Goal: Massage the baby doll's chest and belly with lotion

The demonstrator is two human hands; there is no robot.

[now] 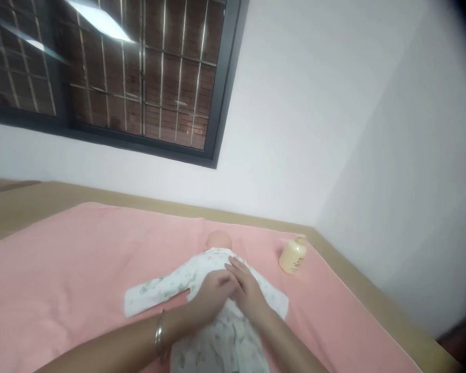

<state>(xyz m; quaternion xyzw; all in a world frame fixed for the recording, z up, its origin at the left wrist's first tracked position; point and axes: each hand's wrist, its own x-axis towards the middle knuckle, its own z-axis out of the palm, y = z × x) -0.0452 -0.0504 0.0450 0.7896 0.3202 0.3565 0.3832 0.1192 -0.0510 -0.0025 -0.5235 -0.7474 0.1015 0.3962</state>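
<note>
A baby doll (218, 240) with a bald head lies on the pink blanket, dressed in white clothing (159, 292) with a faint green print. Its sleeves spread out to both sides, and its face does not show. Over the middle of its body, my left hand (212, 294) and my right hand (250, 292) press against each other. The left fingers curl in against the right hand; whether anything is between them is hidden. On the right hand, the fingers are stretched out, pointing up and left. Whether either hand touches the clothing, I cannot tell.
A cream bottle (292, 256) with dark lettering stands on the pink blanket (85, 259), right of the doll. The blanket covers a tan padded surface (357, 285). Behind are a white wall (279, 103) and a dark-framed window (213, 119) with bars.
</note>
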